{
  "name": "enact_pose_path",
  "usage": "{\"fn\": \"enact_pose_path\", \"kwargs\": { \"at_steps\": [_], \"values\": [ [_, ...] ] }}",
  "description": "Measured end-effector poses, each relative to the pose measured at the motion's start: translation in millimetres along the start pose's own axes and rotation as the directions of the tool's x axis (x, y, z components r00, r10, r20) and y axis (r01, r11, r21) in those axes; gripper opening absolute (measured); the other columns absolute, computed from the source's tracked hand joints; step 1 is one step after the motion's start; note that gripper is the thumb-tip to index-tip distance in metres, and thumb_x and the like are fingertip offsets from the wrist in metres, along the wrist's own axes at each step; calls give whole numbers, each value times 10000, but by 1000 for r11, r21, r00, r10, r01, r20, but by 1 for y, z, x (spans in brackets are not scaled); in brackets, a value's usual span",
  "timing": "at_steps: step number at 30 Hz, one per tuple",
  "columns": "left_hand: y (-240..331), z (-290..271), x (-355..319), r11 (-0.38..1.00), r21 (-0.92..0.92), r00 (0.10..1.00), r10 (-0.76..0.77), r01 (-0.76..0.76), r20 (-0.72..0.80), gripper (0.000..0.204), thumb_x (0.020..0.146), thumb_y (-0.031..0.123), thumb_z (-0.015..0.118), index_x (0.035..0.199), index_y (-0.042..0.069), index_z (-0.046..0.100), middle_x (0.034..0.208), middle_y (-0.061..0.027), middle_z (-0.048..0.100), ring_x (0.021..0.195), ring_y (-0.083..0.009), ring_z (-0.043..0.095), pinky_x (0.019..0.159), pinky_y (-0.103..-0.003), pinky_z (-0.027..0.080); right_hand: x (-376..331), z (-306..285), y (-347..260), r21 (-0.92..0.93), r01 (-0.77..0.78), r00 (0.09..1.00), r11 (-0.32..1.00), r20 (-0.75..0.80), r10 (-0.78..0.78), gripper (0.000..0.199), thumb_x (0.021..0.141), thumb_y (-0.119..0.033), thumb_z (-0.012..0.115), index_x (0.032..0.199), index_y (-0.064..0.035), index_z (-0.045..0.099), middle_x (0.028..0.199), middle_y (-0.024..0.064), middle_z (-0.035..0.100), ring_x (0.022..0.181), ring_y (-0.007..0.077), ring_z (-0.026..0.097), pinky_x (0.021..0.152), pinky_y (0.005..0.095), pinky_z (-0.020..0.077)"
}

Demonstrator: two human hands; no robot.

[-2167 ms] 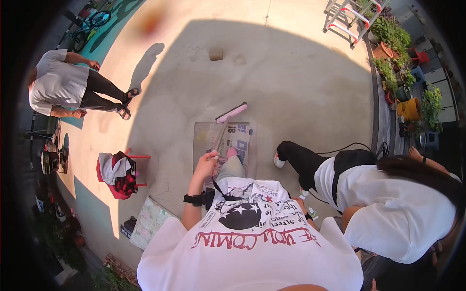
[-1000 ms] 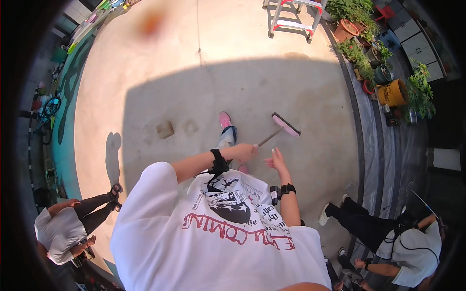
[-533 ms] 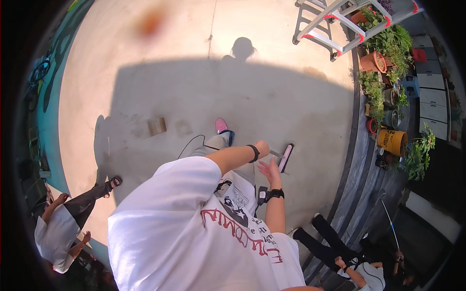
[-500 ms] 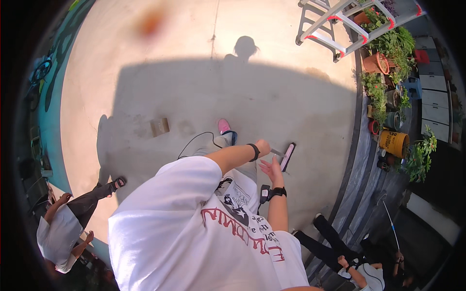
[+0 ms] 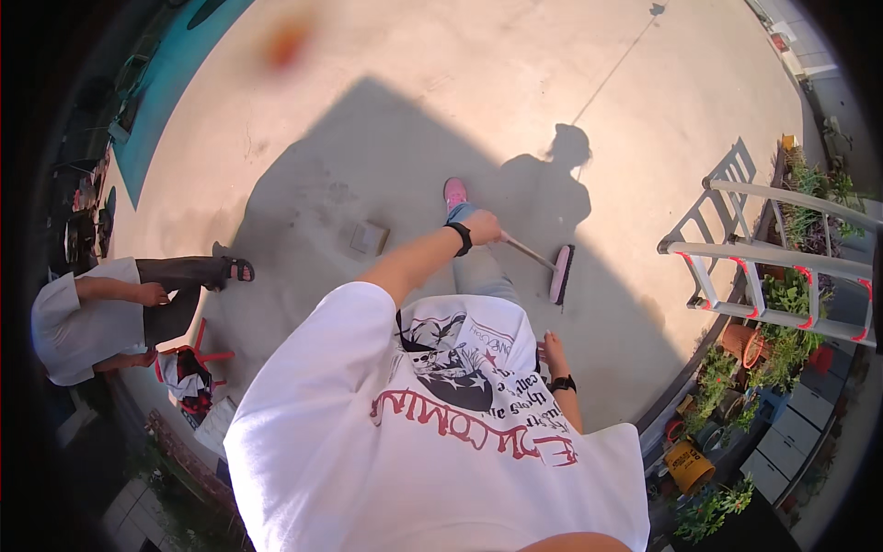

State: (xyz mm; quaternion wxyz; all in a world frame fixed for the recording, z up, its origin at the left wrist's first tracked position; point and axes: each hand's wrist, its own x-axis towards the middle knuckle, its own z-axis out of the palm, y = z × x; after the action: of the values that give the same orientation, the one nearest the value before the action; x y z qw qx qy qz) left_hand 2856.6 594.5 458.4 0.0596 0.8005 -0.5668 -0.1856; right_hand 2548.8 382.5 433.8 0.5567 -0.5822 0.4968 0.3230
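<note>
My left hand, with a dark band on its wrist, is closed around the handle of a broom. The handle slopes to a pale pink broom head with dark bristles, resting on the concrete to the right of my pink shoe. My right hand hangs apart from the broom, beside the hem of my white shirt. One finger of it points forward and the rest are partly hidden; nothing shows in its grasp.
A flat brownish slab lies on the floor ahead-left. At left, a person stands near a red stool with cloth on it. A stepladder stands at right, beside potted plants and a yellow bucket.
The view has swung left, so the ladder and plants sit lower at right. My right hand has drawn back from near the broom handle to my side. My left hand keeps its grip.
</note>
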Motion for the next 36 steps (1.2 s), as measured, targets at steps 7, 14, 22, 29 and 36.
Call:
{"fn": "enact_pose_path", "kwargs": {
  "at_steps": [7, 14, 22, 29, 36],
  "values": [
    [67, 5, -51, 739, -435, 804, -592, 514, -56, 343, 713, 133, 473, 1042, 231, 479, 802, -65, 572, 747, -224, 559, 638, -328, 443, 46, -149, 89, -155, -213, 977, 965, -55, 207, 425, 799, -324, 309, 1147, -81, 320, 804, 101, 561, 515, 193, 558, 443, 298, 416],
    [115, 201, 157, 239, -180, 276, -937, 954, 214, 309, 786, 143, 399, 1086, 213, 428, 870, -161, 532, 771, -286, 545, 648, -347, 451, 347, -356, -44, -389, 112, 994, 914, 53, -99, 422, 776, -306, 343, 1144, -100, 341, 823, 119, 568, 591, 206, 573, 495, 300, 426],
    [97, 450, 498, -508, -861, -201, -847, 33, 493, 301, 780, 168, 396, 1080, 140, 407, 622, -132, 542, 462, -217, 521, 448, -308, 403, 707, -521, -211, -405, 478, 878, 780, 181, -444, 369, 812, -265, 339, 1126, -78, 383, 780, 87, 566, 549, 145, 532, 476, 248, 405],
    [143, 750, 724, -654, -516, -132, -681, 554, 721, 204, 756, 121, 411, 936, 58, 485, 624, -112, 529, 444, -184, 495, 370, -291, 378, 926, -503, -130, -466, 684, 593, 561, 803, -57, 339, 828, -240, 375, 1108, -53, 411, 795, 83, 559, 581, 117, 532, 514, 238, 432],
    [221, 762, 909, -496, -327, -171, -335, -805, 927, 100, 767, 143, 429, 753, 48, 459, 666, -74, 521, 574, -169, 536, 481, -294, 473, 984, -523, -78, -175, 981, 154, 80, 963, 223, 361, 801, -248, 425, 1087, -29, 440, 818, 122, 563, 702, 167, 537, 651, 291, 436]
  ]
}}
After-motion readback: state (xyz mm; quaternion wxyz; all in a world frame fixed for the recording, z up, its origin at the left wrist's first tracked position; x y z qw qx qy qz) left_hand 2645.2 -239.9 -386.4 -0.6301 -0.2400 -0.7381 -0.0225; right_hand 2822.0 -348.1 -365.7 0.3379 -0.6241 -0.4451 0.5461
